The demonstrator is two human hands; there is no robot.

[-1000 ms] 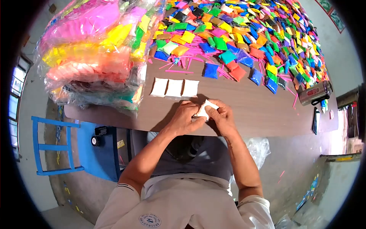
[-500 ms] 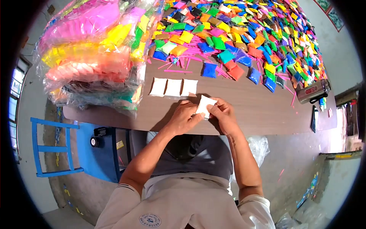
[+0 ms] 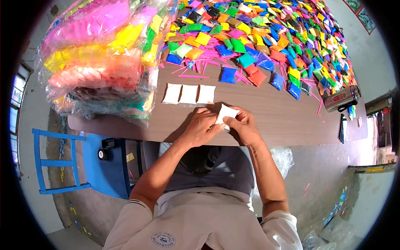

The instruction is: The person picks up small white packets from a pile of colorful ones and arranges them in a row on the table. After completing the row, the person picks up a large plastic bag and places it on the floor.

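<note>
A small white packet [image 3: 226,112] is held tilted just above the front of the table. My right hand [image 3: 245,127] pinches its right side between thumb and fingers. On its lower left side, my left hand [image 3: 203,126] grips it too, thumb against the edge and fingers curled behind. Beyond my left hand, three similar white packets lie side by side in a row: a left one [image 3: 171,93], a middle one [image 3: 188,94] and a right one [image 3: 206,94]. What the fingers do behind the held packet is hidden.
Clear bags of coloured packets [image 3: 96,62] are stacked at the left of the table [image 3: 266,110]. A heap of loose colourful packets [image 3: 266,37] and pink sticks [image 3: 193,76] covers the back. A metal flask [image 3: 339,99] and a phone [image 3: 342,128] lie at right. A blue chair [image 3: 104,166] stands below left.
The right thumb has shifted slightly over the held white packet, and the packet has tipped a little. Both hands keep hold of it. The row of packets has not moved.
</note>
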